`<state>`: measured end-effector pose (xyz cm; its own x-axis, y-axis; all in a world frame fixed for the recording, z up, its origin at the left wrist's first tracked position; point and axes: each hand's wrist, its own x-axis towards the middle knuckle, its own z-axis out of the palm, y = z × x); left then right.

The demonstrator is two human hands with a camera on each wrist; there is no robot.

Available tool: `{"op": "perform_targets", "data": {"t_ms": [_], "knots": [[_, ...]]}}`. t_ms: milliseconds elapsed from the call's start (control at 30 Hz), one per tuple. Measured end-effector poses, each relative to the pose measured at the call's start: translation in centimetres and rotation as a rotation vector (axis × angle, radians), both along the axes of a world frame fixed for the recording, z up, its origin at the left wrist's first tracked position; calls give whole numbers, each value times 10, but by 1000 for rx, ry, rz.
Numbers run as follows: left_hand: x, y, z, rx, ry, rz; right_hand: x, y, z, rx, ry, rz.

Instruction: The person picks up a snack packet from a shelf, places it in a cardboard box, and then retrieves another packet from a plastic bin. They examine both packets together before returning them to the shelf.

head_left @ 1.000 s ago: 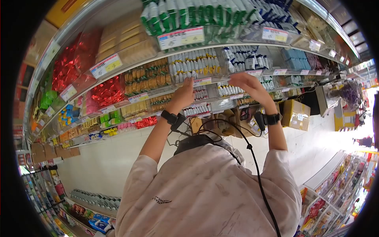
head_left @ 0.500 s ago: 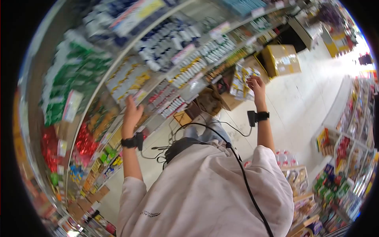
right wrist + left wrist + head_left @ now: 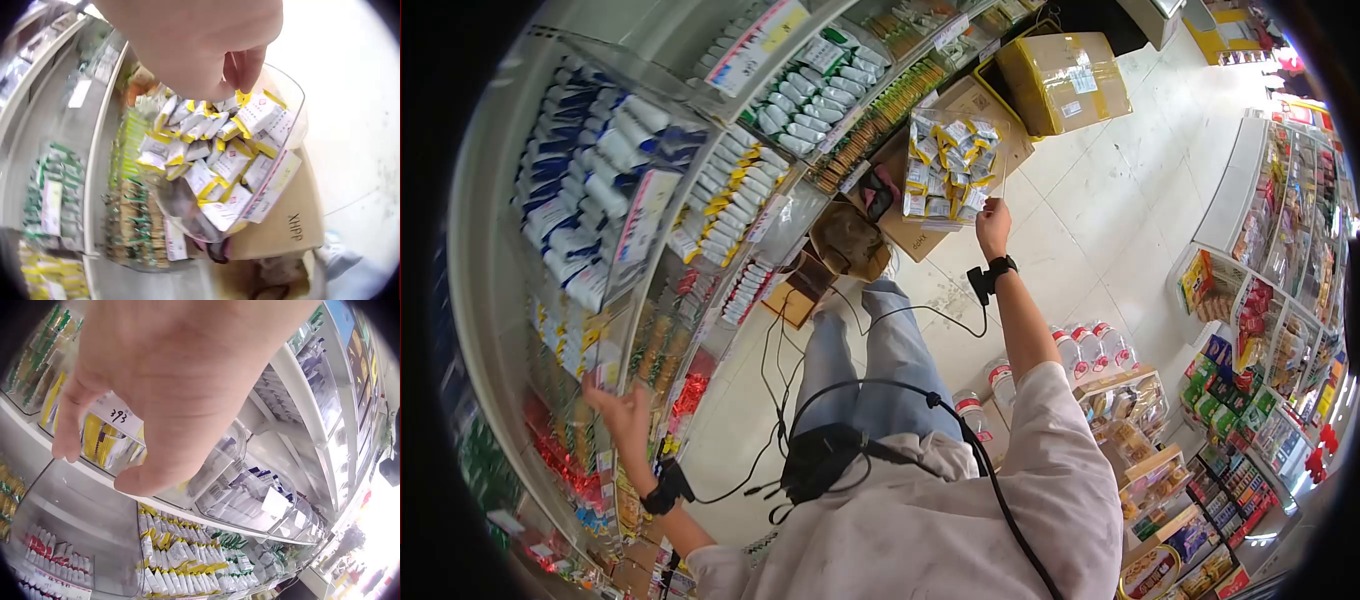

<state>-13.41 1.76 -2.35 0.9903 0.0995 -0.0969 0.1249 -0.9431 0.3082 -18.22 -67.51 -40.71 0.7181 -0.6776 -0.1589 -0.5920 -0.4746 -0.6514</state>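
My left hand (image 3: 625,425) reaches along the shelf front at the left. In the left wrist view its thumb and fingers are spread before a clear bin of yellow-and-white packets (image 3: 105,440), either side of a handwritten price tag (image 3: 115,414). My right hand (image 3: 994,228) is at the near right corner of a clear plastic bin (image 3: 1006,170), fingers bent. This bin holds many small white-and-yellow packets (image 3: 231,164) and sits on a brown carton (image 3: 284,231). The right fingertips overlap the packets by the rim; I cannot tell whether they pinch anything.
Shelves of clear bins with blue-and-white packets (image 3: 585,190) and green-and-white packets (image 3: 820,90) run along the left. A taped carton (image 3: 1065,85) stands beyond the bin. Bottles with red caps (image 3: 1090,345) stand on the right. Black cables (image 3: 870,383) hang before my body.
My view has turned right and down toward the floor. The right hand has come down to the bin on the carton. The left hand now sits farther left along the shelf.
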Motion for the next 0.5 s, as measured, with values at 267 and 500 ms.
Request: {"op": "perform_targets", "data": {"t_ms": [267, 500], "knots": [[-3, -10, -1, 46, 32, 223, 14, -13, -35, -332, 182, 395], [-12, -5, 0, 96, 67, 348, 20, -14, -37, -489, 340, 626]]}}
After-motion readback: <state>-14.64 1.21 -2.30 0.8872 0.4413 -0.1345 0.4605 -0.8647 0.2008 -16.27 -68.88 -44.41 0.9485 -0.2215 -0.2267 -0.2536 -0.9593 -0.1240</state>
